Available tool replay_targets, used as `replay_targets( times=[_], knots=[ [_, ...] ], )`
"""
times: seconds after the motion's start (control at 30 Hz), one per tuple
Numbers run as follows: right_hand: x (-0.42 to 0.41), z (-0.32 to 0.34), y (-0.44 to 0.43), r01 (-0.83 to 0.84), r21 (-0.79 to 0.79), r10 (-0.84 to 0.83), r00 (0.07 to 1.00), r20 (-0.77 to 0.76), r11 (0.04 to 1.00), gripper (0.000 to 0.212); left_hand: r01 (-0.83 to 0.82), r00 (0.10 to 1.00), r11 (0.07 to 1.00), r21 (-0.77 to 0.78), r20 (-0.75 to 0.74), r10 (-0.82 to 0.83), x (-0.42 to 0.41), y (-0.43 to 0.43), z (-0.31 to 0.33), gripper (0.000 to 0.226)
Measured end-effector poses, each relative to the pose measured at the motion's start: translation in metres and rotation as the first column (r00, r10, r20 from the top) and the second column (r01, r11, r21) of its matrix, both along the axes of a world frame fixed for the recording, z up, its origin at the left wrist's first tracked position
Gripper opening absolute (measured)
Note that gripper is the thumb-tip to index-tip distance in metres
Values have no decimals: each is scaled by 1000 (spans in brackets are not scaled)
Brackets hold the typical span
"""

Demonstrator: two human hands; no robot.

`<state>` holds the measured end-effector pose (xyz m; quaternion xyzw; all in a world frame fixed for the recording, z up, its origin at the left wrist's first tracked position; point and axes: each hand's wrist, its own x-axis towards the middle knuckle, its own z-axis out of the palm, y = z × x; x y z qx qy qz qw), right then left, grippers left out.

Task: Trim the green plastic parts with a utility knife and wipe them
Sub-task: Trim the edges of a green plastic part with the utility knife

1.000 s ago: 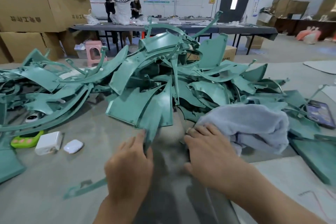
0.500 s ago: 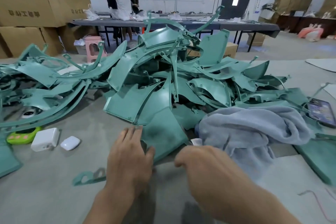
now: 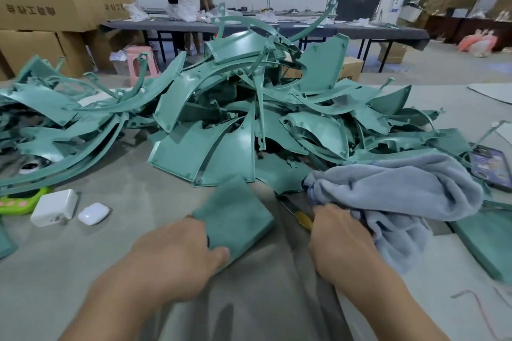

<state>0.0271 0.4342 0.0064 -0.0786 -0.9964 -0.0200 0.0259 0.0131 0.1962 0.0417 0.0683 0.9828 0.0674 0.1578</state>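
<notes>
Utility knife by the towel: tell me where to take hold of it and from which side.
Take the knife by its yellow handle, coming from the near right, where the right hand already is. The handle end points toward the person, the blade end lies away toward the pile, and the towel crowds its right side.

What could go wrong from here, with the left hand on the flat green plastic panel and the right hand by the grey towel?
The right hand reaches at the yellow-handled utility knife, half hidden beside the crumpled grey towel; whether its blade is out cannot be told, so a blind grab could cut fingers. The left hand pinches only the near edge of the flat green plastic panel, which might slip. The heaped green plastic parts could slide onto the work area.
</notes>
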Motion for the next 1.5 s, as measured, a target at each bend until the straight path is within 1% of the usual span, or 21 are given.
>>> replay_targets(
  times=[0.07, 0.17, 0.23, 0.33, 0.4, 0.47, 0.6, 0.67, 0.73, 0.8, 0.87, 0.93, 1.03, 1.13, 1.17, 1.2, 1.27, 1.3, 1.37, 1.43, 1.5],
  knots=[
    [-7, 0, 1, 67, -37, -66, 997, 25, 997, 31, 41, 997, 999, 27, 61, -43, -2, -14, 16, 49],
    [-12, -3, 3, 72, -43, -70, 997, 33, 997, 39, 66, 990, 995, 75, 122, -75, -7, -33, 52, 44],
    [-12, -6, 4, 75, -46, -73, 996, 50, 996, 35, 109, 982, 991, 76, 144, -120, -18, -45, 72, 39],
    [-9, -4, 2, 100, -52, -98, 995, 37, 994, 30, 107, 978, 981, 162, 161, -133, -46, -53, 77, 38],
    [-8, -6, 0, 97, -83, -98, 995, -6, 992, 34, 109, 966, 971, 214, 206, -154, -62, -46, 53, 59],
    [-6, -7, -3, 88, -144, -97, 993, -59, 986, 29, 95, 967, 977, 192, 216, -137, -73, -32, 23, 74],
    [-8, -11, -6, 75, -141, -81, 996, -39, 987, 20, 140, 988, 981, 134, 42, -146, -81, -13, -9, 68],
    [-11, -12, -5, 95, -149, -100, 995, -25, 984, 26, 105, 995, 977, 188, -19, -103, -78, -7, -16, 69],
    [-13, -11, -5, 121, -156, -126, 992, -22, 980, 34, 24, 1000, 950, 313, 1, -26, -75, -2, -28, 81],
    [-12, -11, -4, 132, -185, -141, 989, -35, 974, 35, -136, 987, 827, 546, 148, 65, -73, -2, -38, 84],
    [-8, -9, -3, 117, -224, -137, 988, -75, 968, 33, -265, 955, 642, 720, 289, 69, -70, -3, -40, 53],
    [-4, -7, 1, 87, -256, -130, 979, -157, 963, 31, -344, 926, 481, 807, 375, 34, -66, -6, -37, 27],
    [-1, -3, 11, 81, -304, -165, 950, -263, 949, 32, -398, 912, 276, 875, 411, 11, -57, -9, -33, 23],
    [2, 3, 17, 16, -421, -227, 860, -458, 907, 25, -328, 944, 129, 936, 319, 89, -47, -5, -28, 20],
    [3, 5, 17, -51, -504, -262, 807, -530, 862, 22, -267, 953, 90, 960, 249, 171, -43, -2, -28, 18],
    [4, 6, 17, -124, -575, -294, 761, -578, 809, 22, -171, 945, 97, 980, 136, 298, -39, 1, -30, 18],
    [5, 4, 16, -222, -682, -319, 756, -571, 697, 23, 26, 837, 237, 971, -151, 527, -28, 6, -33, 24],
    [5, 3, 14, -251, -738, -315, 784, -534, 627, 24, 93, 782, 265, 960, -235, 577, -23, 7, -33, 28],
    [4, 0, 9, -291, -820, -291, 833, -471, 493, 26, 234, 715, 211, 949, -315, 625, -16, 4, -32, 29],
    [3, -1, 6, -305, -855, -283, 851, -442, 419, 26, 346, 622, 174, 922, -365, 693, -17, -5, -27, 22],
    [3, -2, 6, -320, -871, -292, 850, -438, 373, 28, 395, 465, 295, 870, -466, 753, -20, -16, -24, 11]
  ],
)
